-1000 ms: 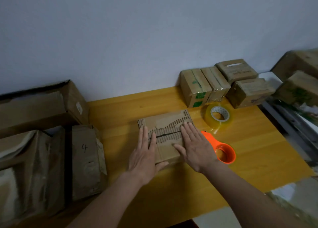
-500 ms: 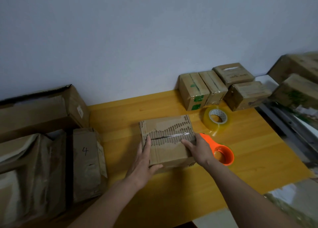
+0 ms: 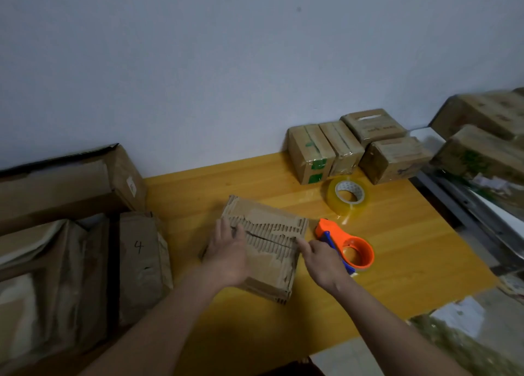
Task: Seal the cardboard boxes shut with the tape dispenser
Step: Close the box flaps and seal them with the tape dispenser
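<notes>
A cardboard box (image 3: 263, 250) with a torn, ribbed top and a seam across its flaps lies slightly turned in the middle of the yellow table (image 3: 397, 250). My left hand (image 3: 228, 250) rests palm down on the box's left half, fingers spread over the seam. My right hand (image 3: 320, 258) is at the box's right edge, with bent fingers and the index fingertip touching the cardboard. Just behind that hand lies the orange tape dispenser (image 3: 350, 248) with a blue handle, flat on the table. A loose roll of clear tape (image 3: 347, 195) sits farther back.
Several small taped boxes (image 3: 354, 145) stand against the wall at the back right. Larger worn cartons (image 3: 68, 228), one marked "4", crowd the table's left side. More boxes (image 3: 482, 137) sit on a shelf to the right. The table's front edge runs near my forearms.
The box has turned clockwise on the table. My left hand slid from its side onto its top; my right hand moved off the flaps to the right edge, beside the dispenser.
</notes>
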`<action>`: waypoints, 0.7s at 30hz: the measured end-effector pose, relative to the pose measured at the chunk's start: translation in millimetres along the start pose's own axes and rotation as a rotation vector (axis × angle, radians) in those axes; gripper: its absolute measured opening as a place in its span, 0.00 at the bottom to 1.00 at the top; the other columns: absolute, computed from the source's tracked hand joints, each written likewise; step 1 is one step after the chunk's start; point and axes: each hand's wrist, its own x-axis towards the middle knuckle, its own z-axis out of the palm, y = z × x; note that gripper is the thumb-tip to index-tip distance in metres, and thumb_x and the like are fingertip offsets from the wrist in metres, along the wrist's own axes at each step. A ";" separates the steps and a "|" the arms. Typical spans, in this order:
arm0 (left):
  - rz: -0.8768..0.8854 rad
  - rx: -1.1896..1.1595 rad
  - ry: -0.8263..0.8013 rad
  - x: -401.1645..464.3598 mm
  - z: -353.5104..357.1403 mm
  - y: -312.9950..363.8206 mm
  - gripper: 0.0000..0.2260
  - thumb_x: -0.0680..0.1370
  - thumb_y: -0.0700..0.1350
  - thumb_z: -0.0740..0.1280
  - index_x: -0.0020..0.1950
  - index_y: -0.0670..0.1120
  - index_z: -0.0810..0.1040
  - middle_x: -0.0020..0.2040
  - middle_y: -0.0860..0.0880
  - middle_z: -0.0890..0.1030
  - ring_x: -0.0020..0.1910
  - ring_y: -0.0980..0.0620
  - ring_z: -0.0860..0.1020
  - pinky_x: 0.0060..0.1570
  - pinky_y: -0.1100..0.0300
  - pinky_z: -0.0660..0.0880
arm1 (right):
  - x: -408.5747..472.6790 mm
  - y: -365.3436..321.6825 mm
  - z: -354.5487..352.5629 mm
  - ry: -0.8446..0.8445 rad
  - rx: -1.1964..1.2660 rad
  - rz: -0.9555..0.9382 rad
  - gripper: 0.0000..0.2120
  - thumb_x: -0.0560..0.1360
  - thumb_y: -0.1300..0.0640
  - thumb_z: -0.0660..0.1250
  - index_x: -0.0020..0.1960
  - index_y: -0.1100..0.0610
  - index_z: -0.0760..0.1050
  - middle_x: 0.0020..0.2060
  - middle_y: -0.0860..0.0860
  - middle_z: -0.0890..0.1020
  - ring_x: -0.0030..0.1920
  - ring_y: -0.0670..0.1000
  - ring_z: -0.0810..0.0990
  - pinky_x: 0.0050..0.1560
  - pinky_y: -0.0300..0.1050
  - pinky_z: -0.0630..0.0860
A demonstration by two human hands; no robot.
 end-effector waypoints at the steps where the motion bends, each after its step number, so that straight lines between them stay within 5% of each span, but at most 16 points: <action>1: 0.023 -0.017 0.023 -1.7 6.2 11.3 0.40 0.79 0.47 0.62 0.77 0.47 0.33 0.75 0.43 0.29 0.74 0.43 0.30 0.74 0.46 0.38 | 3.0 0.7 -2.4 0.091 -0.032 -0.021 0.17 0.81 0.45 0.55 0.49 0.58 0.72 0.46 0.56 0.78 0.50 0.58 0.77 0.45 0.48 0.69; 4: 0.051 0.078 0.096 -7.9 39.0 47.1 0.44 0.74 0.71 0.51 0.74 0.47 0.30 0.72 0.40 0.26 0.72 0.39 0.28 0.70 0.45 0.31 | 13.8 1.6 -7.4 0.173 -0.071 -0.110 0.19 0.81 0.50 0.57 0.69 0.59 0.66 0.65 0.58 0.70 0.66 0.58 0.67 0.62 0.52 0.67; 6: 0.063 0.236 0.157 -9.8 59.7 59.3 0.47 0.73 0.74 0.50 0.73 0.45 0.28 0.70 0.36 0.25 0.71 0.36 0.27 0.70 0.43 0.29 | 18.9 1.0 -7.5 0.098 -0.122 -0.205 0.23 0.81 0.53 0.58 0.75 0.56 0.59 0.74 0.55 0.61 0.74 0.56 0.58 0.71 0.51 0.59; 11: 0.304 0.344 0.224 -11.8 63.2 31.5 0.35 0.82 0.56 0.54 0.77 0.46 0.33 0.76 0.41 0.30 0.72 0.45 0.27 0.69 0.51 0.26 | 19.5 7.1 -1.5 0.101 -0.180 -0.258 0.22 0.80 0.55 0.59 0.72 0.58 0.63 0.66 0.56 0.68 0.66 0.57 0.65 0.66 0.49 0.63; 16: 0.524 0.410 0.214 -12.2 44.2 -15.4 0.41 0.77 0.33 0.57 0.77 0.51 0.31 0.75 0.52 0.27 0.70 0.53 0.23 0.64 0.57 0.22 | 4.0 15.4 8.9 0.093 -0.159 -0.236 0.14 0.80 0.50 0.61 0.57 0.60 0.70 0.53 0.56 0.72 0.57 0.56 0.71 0.56 0.48 0.67; 21: 0.557 0.437 0.215 -2.2 20.6 -36.7 0.43 0.76 0.30 0.59 0.77 0.54 0.34 0.78 0.54 0.34 0.75 0.52 0.32 0.73 0.54 0.33 | -7.0 12.3 12.0 -0.031 -0.012 -0.244 0.11 0.79 0.48 0.61 0.47 0.57 0.70 0.45 0.53 0.77 0.47 0.53 0.75 0.48 0.49 0.73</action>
